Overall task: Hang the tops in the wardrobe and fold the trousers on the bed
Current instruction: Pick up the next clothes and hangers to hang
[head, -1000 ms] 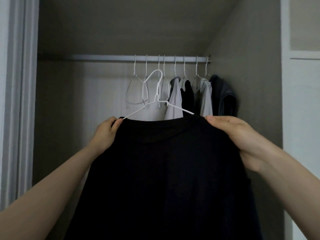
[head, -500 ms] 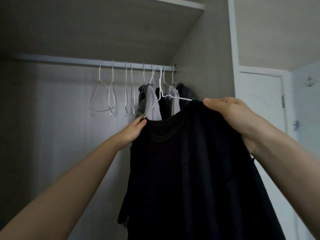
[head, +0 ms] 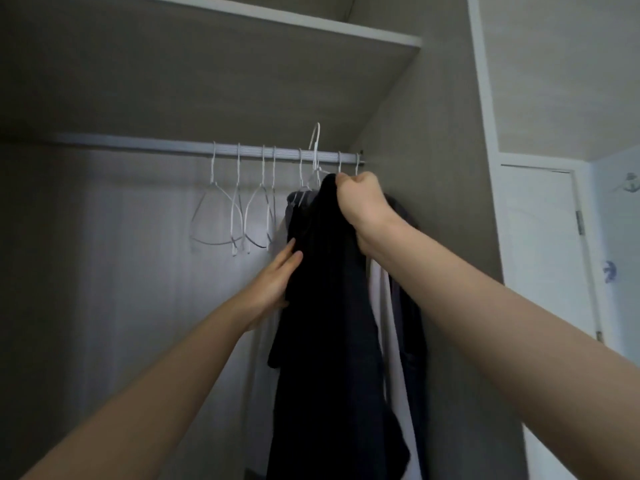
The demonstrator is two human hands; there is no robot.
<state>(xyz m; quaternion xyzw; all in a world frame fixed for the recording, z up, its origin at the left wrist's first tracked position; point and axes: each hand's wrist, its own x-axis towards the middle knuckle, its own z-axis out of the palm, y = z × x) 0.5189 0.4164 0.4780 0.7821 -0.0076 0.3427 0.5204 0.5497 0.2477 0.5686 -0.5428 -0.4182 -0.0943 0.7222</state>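
My right hand (head: pixel 360 199) is fisted round the shoulder of the black top (head: pixel 329 306) and its white hanger (head: pixel 316 150), lifted so the hook rides above the rail (head: pixel 138 144) at about one o'clock from the middle of my view; I judge it has not yet caught. My left hand (head: pixel 277 278), fingers straight and flat, presses the top's left edge to steady the cloth and keep it off the empty hangers (head: pixel 239 209) at nine o'clock from it. Hung tops (head: pixel 398 341) crowd just behind at three o'clock, so I aim for the gap between.
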